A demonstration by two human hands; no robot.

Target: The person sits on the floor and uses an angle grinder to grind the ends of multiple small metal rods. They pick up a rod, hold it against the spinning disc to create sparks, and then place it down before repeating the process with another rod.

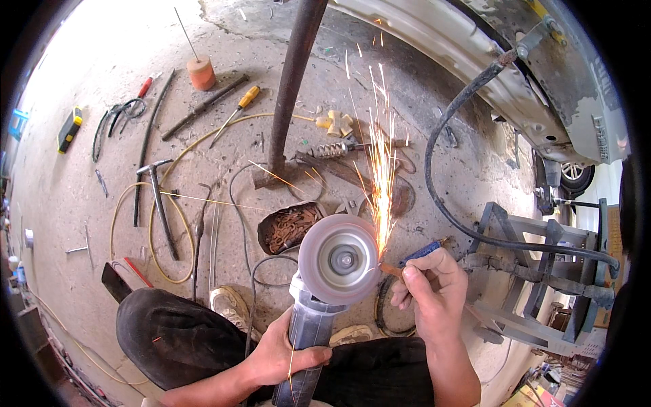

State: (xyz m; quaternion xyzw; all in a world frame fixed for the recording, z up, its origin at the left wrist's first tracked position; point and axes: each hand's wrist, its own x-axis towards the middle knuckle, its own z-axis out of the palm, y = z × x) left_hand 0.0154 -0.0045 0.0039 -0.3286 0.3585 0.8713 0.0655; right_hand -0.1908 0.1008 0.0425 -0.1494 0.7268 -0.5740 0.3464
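My left hand (288,349) is wrapped round the dark body of an angle grinder (312,332), which lies upward across my lap. Its pale round disc (339,259) faces me, its rim blurred as if spinning. My right hand (435,285) pinches a small rusty metal piece (391,270) between thumb and fingertips. The piece meets the disc's right edge, and a bright stream of sparks (382,197) shoots away from that spot. Just behind my right fingers is a blue object (422,252), partly hidden. A container of rusty bits (293,227) sits left of the disc.
A rusty upright pole (293,88) stands ahead. On the floor at left lie a hammer (161,203), a yellow-handled screwdriver (235,115) and a tape measure (69,129). A grey metal frame (522,271) stands at right under a thick black cable (434,169). A vehicle panel (447,41) borders the upper right.
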